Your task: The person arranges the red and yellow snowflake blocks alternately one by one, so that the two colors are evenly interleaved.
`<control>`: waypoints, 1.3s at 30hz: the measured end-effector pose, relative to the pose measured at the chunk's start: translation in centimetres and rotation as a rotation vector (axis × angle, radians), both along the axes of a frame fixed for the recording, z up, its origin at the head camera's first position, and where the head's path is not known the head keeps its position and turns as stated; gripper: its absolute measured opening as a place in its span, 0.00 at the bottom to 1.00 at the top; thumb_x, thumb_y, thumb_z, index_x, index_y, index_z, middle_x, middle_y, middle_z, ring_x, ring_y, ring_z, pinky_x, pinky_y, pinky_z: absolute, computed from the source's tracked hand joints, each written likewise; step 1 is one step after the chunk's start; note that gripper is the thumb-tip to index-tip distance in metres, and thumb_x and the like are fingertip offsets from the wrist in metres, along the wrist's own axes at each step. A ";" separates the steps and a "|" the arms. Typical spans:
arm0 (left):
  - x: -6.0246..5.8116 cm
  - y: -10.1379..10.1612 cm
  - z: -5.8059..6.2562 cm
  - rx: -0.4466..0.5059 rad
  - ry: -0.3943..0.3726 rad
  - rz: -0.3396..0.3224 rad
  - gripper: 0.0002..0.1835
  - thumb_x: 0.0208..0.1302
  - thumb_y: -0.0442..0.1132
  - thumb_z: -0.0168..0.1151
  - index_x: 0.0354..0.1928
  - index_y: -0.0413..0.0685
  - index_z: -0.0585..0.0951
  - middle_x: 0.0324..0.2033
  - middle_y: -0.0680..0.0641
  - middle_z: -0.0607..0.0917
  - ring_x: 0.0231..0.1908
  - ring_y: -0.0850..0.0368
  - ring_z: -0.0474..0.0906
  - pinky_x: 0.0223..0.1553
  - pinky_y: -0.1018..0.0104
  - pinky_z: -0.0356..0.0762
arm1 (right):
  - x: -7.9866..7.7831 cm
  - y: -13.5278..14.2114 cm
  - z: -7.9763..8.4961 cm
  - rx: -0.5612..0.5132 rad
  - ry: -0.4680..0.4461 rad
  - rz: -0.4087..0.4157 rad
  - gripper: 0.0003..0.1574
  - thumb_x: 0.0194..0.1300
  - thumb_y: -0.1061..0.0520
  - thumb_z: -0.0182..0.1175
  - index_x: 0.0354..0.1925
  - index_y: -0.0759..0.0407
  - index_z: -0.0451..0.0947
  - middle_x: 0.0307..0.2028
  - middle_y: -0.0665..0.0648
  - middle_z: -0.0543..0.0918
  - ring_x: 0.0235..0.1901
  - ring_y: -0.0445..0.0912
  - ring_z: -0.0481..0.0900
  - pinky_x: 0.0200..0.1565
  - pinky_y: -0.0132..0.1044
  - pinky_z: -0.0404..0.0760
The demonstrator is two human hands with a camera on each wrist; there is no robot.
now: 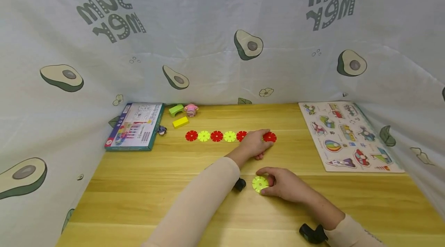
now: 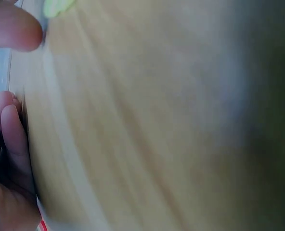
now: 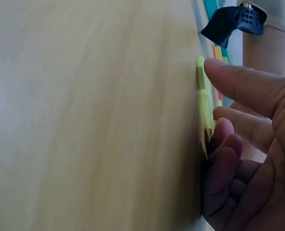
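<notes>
A straight row of notched flower-shaped plastic discs, alternating red (image 1: pixel 191 136) and yellow-green (image 1: pixel 204 136), lies across the table. Over the row's right part is my left hand (image 1: pixel 253 144), its thumb and forefinger at the edges of the rightmost red disc (image 1: pixel 269 137). That hand hides part of the row. Nearer to me, my right hand (image 1: pixel 286 185) pinches a loose yellow-green disc (image 1: pixel 260 184) between thumb and forefinger. In the right wrist view, this disc (image 3: pixel 204 94) appears edge-on close to the tabletop, beside the thumb. The other right fingers are curled below it.
At the back left are a boxed set (image 1: pixel 135 126), a green arch block (image 1: pixel 176 110), a yellow block (image 1: pixel 180 122), a pink figurine (image 1: pixel 191 110) and a small dark figurine (image 1: pixel 162 130). A picture puzzle board (image 1: pixel 349 137) lies at the right. Printed cloth (image 1: pixel 208 38) surrounds the table.
</notes>
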State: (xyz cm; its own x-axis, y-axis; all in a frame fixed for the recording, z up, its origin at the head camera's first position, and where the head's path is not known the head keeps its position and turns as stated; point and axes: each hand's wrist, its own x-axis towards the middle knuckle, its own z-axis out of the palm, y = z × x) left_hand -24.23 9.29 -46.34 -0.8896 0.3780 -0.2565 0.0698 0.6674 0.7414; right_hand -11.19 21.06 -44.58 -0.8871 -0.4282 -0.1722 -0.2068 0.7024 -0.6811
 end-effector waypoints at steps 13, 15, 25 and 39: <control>0.1 0.1 0.2 -0.048 0.059 -0.005 0.26 0.61 0.53 0.60 0.62 0.68 0.69 0.07 0.51 0.74 0.07 0.58 0.73 0.10 0.70 0.73 | -0.3 -0.8 0.3 0.058 -0.001 -0.063 0.25 0.43 0.51 0.75 0.38 0.44 0.73 0.28 0.50 0.71 0.28 0.43 0.67 0.31 0.37 0.67; 0.2 0.1 0.2 -0.046 0.057 0.000 0.26 0.61 0.53 0.60 0.62 0.68 0.70 0.07 0.51 0.74 0.07 0.58 0.73 0.10 0.70 0.73 | -0.3 -0.8 0.4 0.054 -0.006 -0.077 0.26 0.42 0.51 0.75 0.38 0.44 0.72 0.28 0.50 0.71 0.29 0.44 0.68 0.31 0.37 0.68; 0.2 0.3 0.3 -0.061 0.059 0.011 0.26 0.61 0.52 0.60 0.62 0.68 0.70 0.07 0.51 0.74 0.07 0.59 0.72 0.10 0.70 0.73 | -0.4 0.8 1.0 -0.058 -0.057 -0.116 0.19 0.51 0.57 0.70 0.42 0.49 0.74 0.27 0.52 0.73 0.22 0.43 0.72 0.23 0.33 0.73; 0.3 0.4 0.0 -0.071 0.050 0.036 0.26 0.60 0.53 0.60 0.61 0.69 0.70 0.08 0.51 0.75 0.07 0.60 0.72 0.10 0.70 0.73 | -6.0 5.9 2.8 0.021 -0.024 -0.349 0.23 0.60 0.53 0.63 0.52 0.59 0.69 0.30 0.58 0.75 0.23 0.47 0.77 0.23 0.37 0.74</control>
State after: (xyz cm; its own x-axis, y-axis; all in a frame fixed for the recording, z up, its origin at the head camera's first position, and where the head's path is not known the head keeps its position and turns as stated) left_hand -23.91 9.64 -46.32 -0.9148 0.3279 -0.2360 0.0807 0.7206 0.6886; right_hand -17.17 26.91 -41.81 -0.9751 -0.0958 -0.2001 0.0640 0.7421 -0.6672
